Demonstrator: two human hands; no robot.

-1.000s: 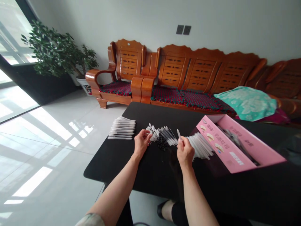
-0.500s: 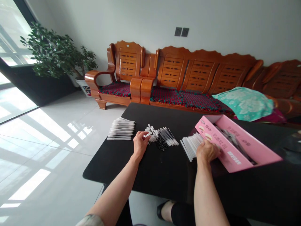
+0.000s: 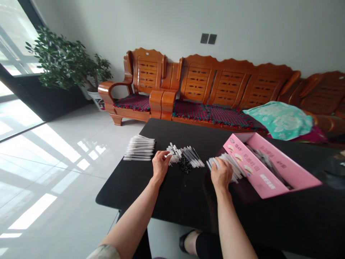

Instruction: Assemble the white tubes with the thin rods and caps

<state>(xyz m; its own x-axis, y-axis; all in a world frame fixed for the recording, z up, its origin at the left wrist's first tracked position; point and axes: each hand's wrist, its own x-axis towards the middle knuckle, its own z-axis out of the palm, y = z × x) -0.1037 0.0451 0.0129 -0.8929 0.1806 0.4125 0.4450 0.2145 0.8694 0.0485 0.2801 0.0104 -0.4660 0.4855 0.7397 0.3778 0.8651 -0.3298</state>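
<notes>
My left hand (image 3: 161,166) sits at the near side of a small heap of white plastic pen parts (image 3: 174,151), its fingertips pinching a white piece. My right hand (image 3: 221,174) is curled over a loose pile of white plastic tubes (image 3: 229,165), partly hiding it. Between my hands lie thin clear tubes with black ends (image 3: 192,157) and a small heap of black parts (image 3: 184,165). A neat row of white sticks (image 3: 139,148) lies further left. Just right of the tubes stands an open pink cardboard box (image 3: 258,165) holding dark and clear items.
Everything lies on a black table (image 3: 172,131) with a near edge close to my body. Behind it stands a carved wooden sofa (image 3: 229,82) with a teal cloth (image 3: 279,120). A potted plant (image 3: 64,64) stands by the window, above a shiny tiled floor (image 3: 67,187).
My right hand has moved left from the pink box's edge back onto the white tubes. The tubes now spread closer to the box. My left hand has barely moved.
</notes>
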